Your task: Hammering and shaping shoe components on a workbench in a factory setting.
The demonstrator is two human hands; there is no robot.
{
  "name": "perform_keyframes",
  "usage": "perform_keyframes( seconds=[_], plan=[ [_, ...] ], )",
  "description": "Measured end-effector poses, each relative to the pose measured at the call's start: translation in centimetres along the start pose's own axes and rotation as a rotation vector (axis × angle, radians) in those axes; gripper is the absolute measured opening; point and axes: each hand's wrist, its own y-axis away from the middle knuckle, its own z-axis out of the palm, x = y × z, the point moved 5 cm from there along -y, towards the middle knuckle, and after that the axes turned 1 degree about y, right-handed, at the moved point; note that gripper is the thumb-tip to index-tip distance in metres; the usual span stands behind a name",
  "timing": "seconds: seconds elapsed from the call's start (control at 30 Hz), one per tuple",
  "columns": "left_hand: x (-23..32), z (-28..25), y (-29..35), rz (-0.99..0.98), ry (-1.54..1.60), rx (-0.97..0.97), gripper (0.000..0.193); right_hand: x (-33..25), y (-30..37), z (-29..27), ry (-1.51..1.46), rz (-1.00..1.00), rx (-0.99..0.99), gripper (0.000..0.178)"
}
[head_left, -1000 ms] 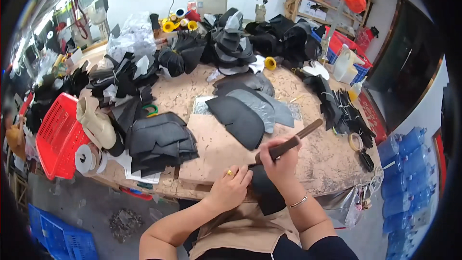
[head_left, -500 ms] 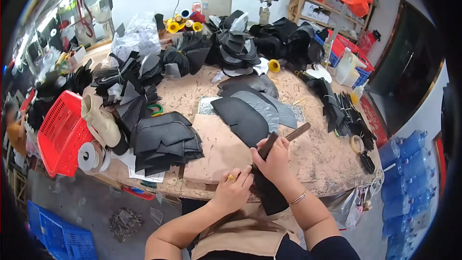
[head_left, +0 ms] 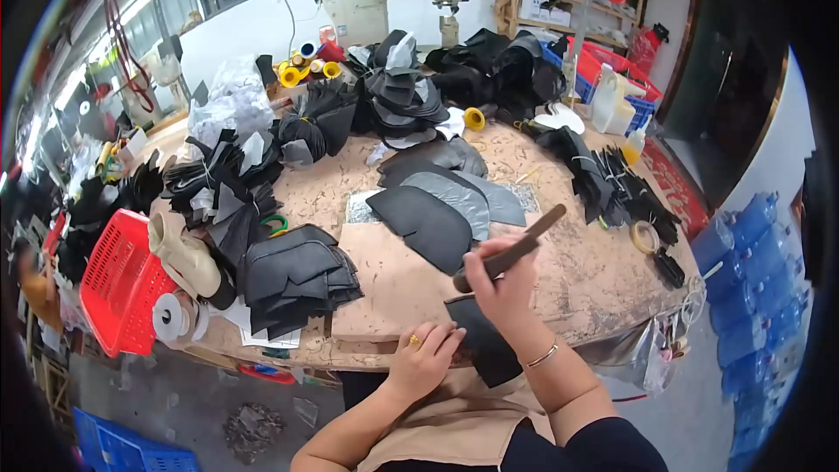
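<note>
My right hand (head_left: 504, 288) is closed round a brown wooden-handled tool (head_left: 544, 224) with a dark, flat, bar-like part; I cannot tell its exact kind. It hovers over a black leather-like piece (head_left: 483, 339) that hangs over the table's front edge. At that piece's left edge is my left hand (head_left: 426, 357), a ring on it, its bent fingers close together and gripping the edge; the thumb is partly hidden. Just beyond lie overlapping cut pieces: a black one (head_left: 424, 225) in front and silver-grey ones (head_left: 452, 195) behind. They rest partly on a pale board (head_left: 376, 293).
A stack of black pieces (head_left: 300, 275) lies left, near a beige boot (head_left: 185, 253) and red basket (head_left: 122, 288). Black bundles (head_left: 402, 105) line the back, before a sewing machine (head_left: 376, 0). A tape roll (head_left: 645, 236) is at right; blue water bottles (head_left: 756, 288) stand beside the table.
My right hand has lifted the tool off the black piece, tilting its dark part flatter. My left hand is slightly lower relative to the board. The whole view has shifted a little.
</note>
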Motion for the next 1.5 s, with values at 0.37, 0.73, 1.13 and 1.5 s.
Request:
perform_keyframes(
  seconds=[0.37, 0.73, 1.13, 1.5],
  plan=[
    [-3.9, -1.7, -3.4, -0.433, 0.601, 0.022, 0.037, 6.1, 0.9, -5.4, 0.365, -0.043, 0.265, 0.024],
    [-4.3, -4.8, -1.8, -0.763, 1.492, 0.821, 0.035, 9.1, 5.2, -7.2, 0.321, 0.118, 0.278, 0.036],
    [-11.2, -13.1, 2.1, -0.494, -0.332, 0.456, 0.043, 9.9, 4.8, -7.2, 0.357, 0.112, 0.308, 0.037],
    [-3.8, 16.7, 21.6, -0.365, 0.166, -1.447, 0.04, 9.6, 5.1, -7.4, 0.33, 0.132, 0.255, 0.037]
  ],
)
